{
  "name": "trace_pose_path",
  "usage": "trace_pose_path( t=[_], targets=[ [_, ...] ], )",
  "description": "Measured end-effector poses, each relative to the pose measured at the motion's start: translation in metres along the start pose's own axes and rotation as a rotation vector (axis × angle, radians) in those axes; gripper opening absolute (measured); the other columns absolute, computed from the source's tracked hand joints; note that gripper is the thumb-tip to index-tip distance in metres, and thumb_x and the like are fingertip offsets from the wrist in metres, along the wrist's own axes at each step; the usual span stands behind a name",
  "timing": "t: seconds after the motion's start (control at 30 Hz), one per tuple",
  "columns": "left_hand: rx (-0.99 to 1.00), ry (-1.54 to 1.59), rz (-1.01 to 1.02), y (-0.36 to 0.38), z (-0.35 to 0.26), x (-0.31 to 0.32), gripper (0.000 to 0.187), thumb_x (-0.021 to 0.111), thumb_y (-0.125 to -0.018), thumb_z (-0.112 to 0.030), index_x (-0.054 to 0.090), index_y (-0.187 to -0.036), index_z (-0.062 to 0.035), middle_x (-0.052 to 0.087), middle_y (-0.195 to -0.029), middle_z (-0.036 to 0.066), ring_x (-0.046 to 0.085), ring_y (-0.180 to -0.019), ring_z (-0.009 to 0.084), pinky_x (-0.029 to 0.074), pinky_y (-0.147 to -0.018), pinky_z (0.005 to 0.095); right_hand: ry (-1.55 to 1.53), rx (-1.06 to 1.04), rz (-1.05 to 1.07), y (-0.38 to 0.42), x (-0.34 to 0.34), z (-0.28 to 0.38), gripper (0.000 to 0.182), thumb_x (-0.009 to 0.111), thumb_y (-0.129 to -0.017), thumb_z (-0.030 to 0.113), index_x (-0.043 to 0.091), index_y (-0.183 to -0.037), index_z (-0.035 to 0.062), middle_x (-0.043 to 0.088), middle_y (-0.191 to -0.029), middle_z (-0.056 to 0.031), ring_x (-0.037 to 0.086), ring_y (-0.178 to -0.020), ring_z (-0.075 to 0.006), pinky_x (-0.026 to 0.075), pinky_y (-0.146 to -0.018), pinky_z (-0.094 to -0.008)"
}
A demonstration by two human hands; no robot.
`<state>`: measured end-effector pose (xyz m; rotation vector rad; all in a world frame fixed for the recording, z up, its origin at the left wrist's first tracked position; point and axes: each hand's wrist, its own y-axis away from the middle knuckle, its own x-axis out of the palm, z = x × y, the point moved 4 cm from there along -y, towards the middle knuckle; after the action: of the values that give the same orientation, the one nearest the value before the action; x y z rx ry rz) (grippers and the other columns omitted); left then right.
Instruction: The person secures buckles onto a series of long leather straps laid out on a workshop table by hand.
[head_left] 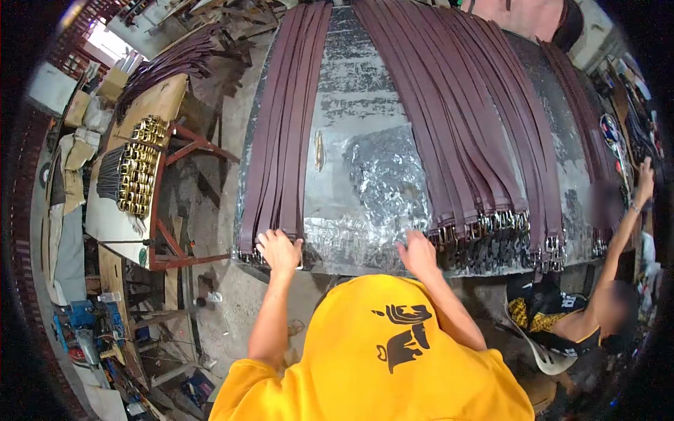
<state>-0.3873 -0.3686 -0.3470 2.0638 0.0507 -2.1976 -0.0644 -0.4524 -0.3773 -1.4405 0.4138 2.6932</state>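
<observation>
Long dark brown belts lie in rows on a large table (351, 77). My left hand (279, 251) rests with spread fingers on the buckle ends of the left belt group (284, 133). At the table's front edge, my right hand (419, 250) is beside the buckle end of the wide middle belt group (449, 119); its thumb is apart from the fingers, and nothing shows in it. Between the two groups lie a clear plastic sheet (386, 175) and a small gold-coloured item (319, 151). Metal buckles (484, 223) line the front of the middle group.
On the left, a side table (116, 242) holds rows of gold buckles (140, 168) and more belts (172, 59). A co-worker (597, 309) sits at the right, one arm stretched forward. More belts (586, 119) lie along the table's right side. Tools (84, 323) are at the lower left.
</observation>
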Motion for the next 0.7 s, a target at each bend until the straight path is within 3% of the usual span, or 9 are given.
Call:
trace_pose_path(
  t=[0.1, 0.2, 0.3, 0.37, 0.43, 0.47, 0.57, 0.63, 0.7],
  targets=[
    [-0.001, 0.066, -0.028, -0.005, 0.004, -0.004, 0.049, 0.074, -0.067, -0.03, 0.057, -0.101, 0.0016, 0.06, -0.096, 0.016, 0.052, -0.097, 0.033, 0.04, -0.083, 0.0449, 0.043, -0.017, -0.232, -0.021, 0.017, -0.002, 0.04, 0.064, -0.079, 0.027, 0.054, -0.105, -0.0009, 0.058, -0.093, -0.0223, 0.059, -0.084, -0.0409, 0.048, -0.069, -0.0471],
    [-0.067, 0.356, 0.029, -0.011, 0.007, -0.02, 0.048, 0.072, -0.067, -0.025, 0.055, -0.101, 0.0037, 0.064, -0.088, 0.018, 0.06, -0.085, 0.0356, 0.046, -0.077, 0.0446, 0.059, -0.003, -0.13, -0.037, 0.023, 0.0, 0.035, 0.063, -0.079, 0.029, 0.057, -0.097, -0.0004, 0.058, -0.092, -0.021, 0.059, -0.082, -0.0409, 0.048, -0.067, -0.0478],
    [-0.06, 0.976, 0.156, -0.026, 0.017, -0.004, 0.04, 0.075, -0.071, -0.023, 0.056, -0.094, 0.0036, 0.064, -0.076, 0.011, 0.06, -0.064, 0.0213, 0.05, -0.063, 0.034, 0.003, 0.034, -0.181, -0.055, 0.041, -0.013, 0.033, 0.063, -0.078, 0.031, 0.058, -0.087, -0.0008, 0.061, -0.083, -0.0195, 0.06, -0.078, -0.0403, 0.048, -0.065, -0.0479],
    [-0.149, 1.198, 0.403, -0.02, 0.0, -0.047, 0.028, 0.07, -0.08, -0.024, 0.058, -0.09, -0.0011, 0.058, -0.071, -0.001, 0.051, -0.058, 0.0057, 0.04, -0.052, 0.0217, -0.115, 0.065, -0.02, -0.064, 0.043, -0.022, 0.03, 0.068, -0.076, 0.025, 0.058, -0.083, -0.0026, 0.061, -0.066, -0.0145, 0.061, -0.061, -0.0311, 0.047, -0.055, -0.0414],
    [-0.153, 1.383, 0.426, -0.021, -0.004, -0.051, 0.025, 0.066, -0.084, -0.027, 0.058, -0.086, -0.004, 0.056, -0.069, -0.001, 0.048, -0.056, 0.006, 0.038, -0.05, 0.0217, -0.311, 0.07, 0.169, -0.054, 0.039, -0.029, 0.029, 0.07, -0.075, 0.021, 0.057, -0.083, -0.0036, 0.06, -0.059, -0.012, 0.06, -0.053, -0.0233, 0.045, -0.05, -0.0367],
    [-0.182, 1.477, 0.435, -0.019, -0.007, -0.052, 0.025, 0.063, -0.086, -0.029, 0.057, -0.085, -0.0049, 0.055, -0.068, -0.002, 0.048, -0.055, 0.0065, 0.038, -0.05, 0.0217, -0.517, 0.165, 0.241, -0.041, 0.036, -0.031, 0.024, 0.069, -0.078, 0.016, 0.058, -0.083, -0.0046, 0.058, -0.058, -0.0081, 0.055, -0.05, -0.0128, 0.041, -0.045, -0.031],
    [-0.283, 1.694, 0.493, -0.01, -0.024, -0.058, 0.029, 0.052, -0.093, -0.035, 0.055, -0.081, -0.0086, 0.052, -0.065, -0.002, 0.046, -0.054, 0.0084, 0.037, -0.051, 0.0222, -0.718, 0.293, 0.36, -0.004, 0.003, -0.025, 0.025, 0.068, -0.08, 0.019, 0.061, -0.084, -0.0045, 0.059, -0.059, -0.0107, 0.057, -0.053, -0.0142, 0.043, -0.051, -0.0314],
    [-0.252, 1.832, 0.564, 0.002, -0.047, -0.058, 0.031, 0.051, -0.093, -0.037, 0.055, -0.082, -0.0084, 0.052, -0.066, -0.001, 0.048, -0.057, 0.0087, 0.039, -0.053, 0.0232, -0.598, 0.259, 0.34, 0.008, 0.001, -0.042, 0.023, 0.067, -0.081, 0.018, 0.06, -0.082, -0.0043, 0.057, -0.057, -0.007, 0.055, -0.05, -0.0113, 0.041, -0.048, -0.0298],
    [-0.185, 2.004, 0.702, 0.012, -0.072, -0.045, 0.025, 0.05, -0.094, -0.028, 0.056, -0.092, -0.0039, 0.054, -0.074, 0.001, 0.049, -0.066, 0.0101, 0.041, -0.064, 0.0239, -0.573, 0.257, 0.313, 0.02, -0.017, -0.043, 0.024, 0.067, -0.081, 0.018, 0.059, -0.081, -0.0044, 0.057, -0.056, -0.0066, 0.055, -0.05, -0.0116, 0.041, -0.049, -0.0297]
  ],
)
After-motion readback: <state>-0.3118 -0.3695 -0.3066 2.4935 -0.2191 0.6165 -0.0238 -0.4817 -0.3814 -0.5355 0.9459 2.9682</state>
